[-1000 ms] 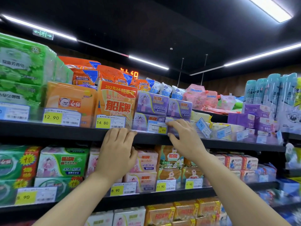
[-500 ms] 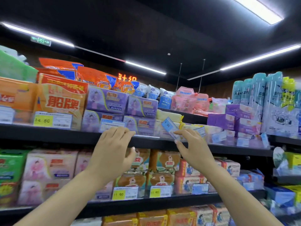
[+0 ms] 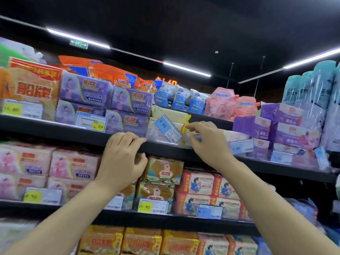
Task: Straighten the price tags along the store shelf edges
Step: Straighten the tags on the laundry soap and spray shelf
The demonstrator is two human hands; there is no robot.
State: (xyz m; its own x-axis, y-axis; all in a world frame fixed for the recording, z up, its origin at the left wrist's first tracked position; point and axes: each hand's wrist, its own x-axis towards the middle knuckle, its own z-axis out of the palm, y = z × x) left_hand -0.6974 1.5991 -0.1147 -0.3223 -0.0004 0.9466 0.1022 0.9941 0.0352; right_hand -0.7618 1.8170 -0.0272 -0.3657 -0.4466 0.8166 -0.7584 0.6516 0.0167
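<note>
A blue price tag (image 3: 168, 128) reading 9.90 sits tilted inside a clear plastic holder (image 3: 156, 135) on the upper shelf edge (image 3: 55, 131). My left hand (image 3: 123, 157) has its curled fingertips on the holder's left end, with the thumb below the shelf lip. My right hand (image 3: 207, 142) pinches the holder's right end between forefinger and thumb. Further tags stand along this edge: a yellow 14.80 tag (image 3: 22, 109), a blue and yellow tag (image 3: 91, 122) and a blue tag (image 3: 241, 147), which leans slightly.
Stacked purple soap packs (image 3: 128, 107) and pale yellow packs (image 3: 169, 115) stand right behind the tags. The lower shelf edge (image 3: 165, 219) carries a yellow 11.90 tag (image 3: 152, 206) and a blue tag (image 3: 209, 211). Tall teal bottles (image 3: 312, 92) fill the right side.
Both hands have shifted right along the upper shelf edge, from the tag in front of the purple packs to the tilted blue 9.90 tag. My right hand now pinches its holder.
</note>
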